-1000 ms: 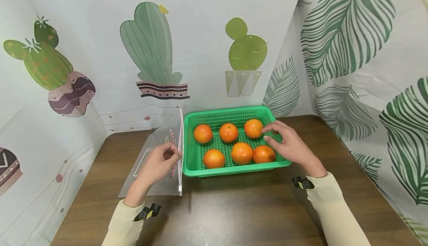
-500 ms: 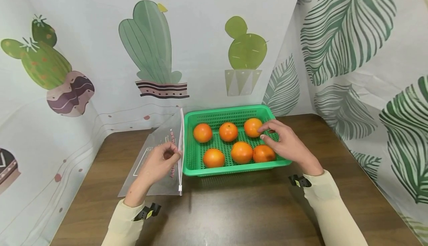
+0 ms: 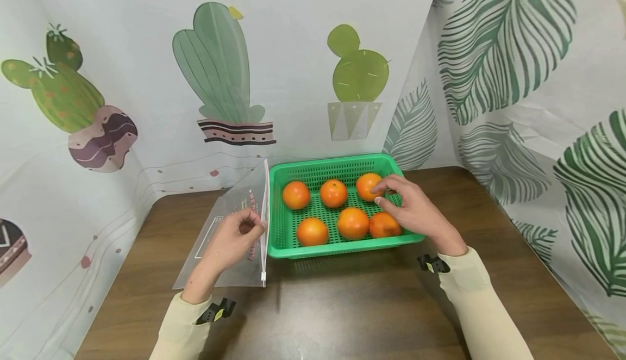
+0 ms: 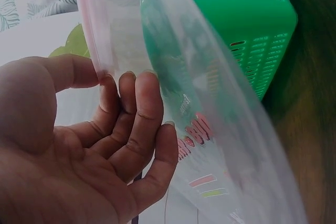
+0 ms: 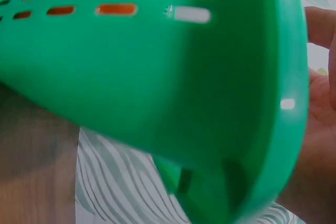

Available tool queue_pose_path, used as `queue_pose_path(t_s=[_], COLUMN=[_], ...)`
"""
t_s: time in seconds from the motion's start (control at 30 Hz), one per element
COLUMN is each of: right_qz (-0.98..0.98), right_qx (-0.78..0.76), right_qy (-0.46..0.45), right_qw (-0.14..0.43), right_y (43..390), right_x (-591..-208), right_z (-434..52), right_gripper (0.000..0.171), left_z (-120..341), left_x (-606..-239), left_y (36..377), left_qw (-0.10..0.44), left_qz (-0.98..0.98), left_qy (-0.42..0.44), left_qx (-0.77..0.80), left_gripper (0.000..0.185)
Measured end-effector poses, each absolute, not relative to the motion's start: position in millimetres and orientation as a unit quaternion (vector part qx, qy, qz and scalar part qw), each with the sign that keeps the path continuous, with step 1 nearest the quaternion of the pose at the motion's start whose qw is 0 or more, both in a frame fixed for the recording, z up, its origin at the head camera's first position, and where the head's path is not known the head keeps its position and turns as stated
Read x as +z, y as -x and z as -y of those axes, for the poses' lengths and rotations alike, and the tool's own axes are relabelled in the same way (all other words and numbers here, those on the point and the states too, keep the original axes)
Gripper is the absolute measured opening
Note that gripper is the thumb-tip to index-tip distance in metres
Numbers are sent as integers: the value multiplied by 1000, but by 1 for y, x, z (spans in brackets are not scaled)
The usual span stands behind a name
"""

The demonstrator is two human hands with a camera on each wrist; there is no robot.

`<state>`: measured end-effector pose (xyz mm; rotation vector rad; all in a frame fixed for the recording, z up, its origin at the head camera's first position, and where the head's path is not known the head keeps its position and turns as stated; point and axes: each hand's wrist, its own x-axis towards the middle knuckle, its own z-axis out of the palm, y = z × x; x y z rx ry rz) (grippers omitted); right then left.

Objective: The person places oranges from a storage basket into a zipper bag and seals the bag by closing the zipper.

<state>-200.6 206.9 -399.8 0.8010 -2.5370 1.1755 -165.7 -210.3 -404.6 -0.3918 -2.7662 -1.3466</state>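
Left hand [image 3: 230, 243] pinches the zipper edge of the clear zip bag [image 3: 230, 229], thumb on one side and curled fingers [image 4: 137, 124] on the other; the left wrist view shows the pink-white zip strip clamped at the fingertips. The bag's zip edge stands up, just beside the basket's 9 o'clock wall, touching or nearly so; the rest of the film slopes down to the wooden table [image 3: 342, 311].

Right hand [image 3: 413, 210] is over the 3 o'clock end of the green plastic basket [image 3: 337, 161], fingers bent, fingertips on the back-right orange fruit [image 3: 368, 185]. A closed grasp does not show: touching, not lifted. The wrist crosses the basket's right rim; the right wrist view shows only the green outer wall close up, with the palm beyond it.

Six fruit in the basket, two rows of three. The back row sits spaced, with mesh floor visible between; in the front row the middle fruit [image 3: 353, 223] and the right fruit [image 3: 383, 225] touch. The touched fruit sits at the basket's 1 o'clock corner, near the back wall.

Open table lies at 6 o'clock of the basket, between the two sleeves, and at 3 o'clock up to the leaf-print curtain [image 3: 528, 77]. The cactus-print backdrop [image 3: 220, 66] is close behind the basket's 12 o'clock rim.
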Motion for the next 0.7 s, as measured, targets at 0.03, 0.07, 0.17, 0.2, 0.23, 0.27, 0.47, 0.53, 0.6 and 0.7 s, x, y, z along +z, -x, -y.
queue_pose_path(t_s=[0.03, 0.07, 0.17, 0.2, 0.23, 0.27, 0.47, 0.53, 0.6, 0.7], right_qz=[866, 866, 867, 868, 867, 867, 856, 854, 855, 854], right_qx=[401, 400, 401, 402, 403, 404, 418, 424, 426, 426], right_qy=[-275, -276, -274, -273, -273, -275, -288, -288, -285, -287], right_qw=[116, 115, 107, 105, 103, 102, 93, 88, 84, 81], right_y=[201, 201, 202, 203, 203, 203, 204, 203, 203, 204], right_x=[-400, -400, -400, -399, -399, -399, -397, -397, -396, -397], right_z=[-206, -205, -202, -201, -200, -199, -191, -188, -186, -181], right_gripper=[15, 16, 18, 18, 19, 18, 14, 14, 14, 15], left_z=[210, 210, 210, 210, 209, 209, 209, 209, 209, 209], left_x=[-405, -405, -406, -406, -406, -406, -405, -405, -405, -405], left_y=[166, 166, 166, 166, 166, 166, 165, 164, 164, 164], left_qw=[20, 20, 21, 22, 22, 22, 20, 21, 21, 23], left_qz=[891, 891, 889, 888, 888, 887, 888, 888, 888, 888], left_qy=[127, 129, 133, 134, 135, 135, 131, 130, 129, 129], left_qx=[-435, -435, -438, -439, -439, -440, -441, -441, -442, -441], left_gripper=[13, 13, 12, 12, 12, 12, 13, 13, 14, 13])
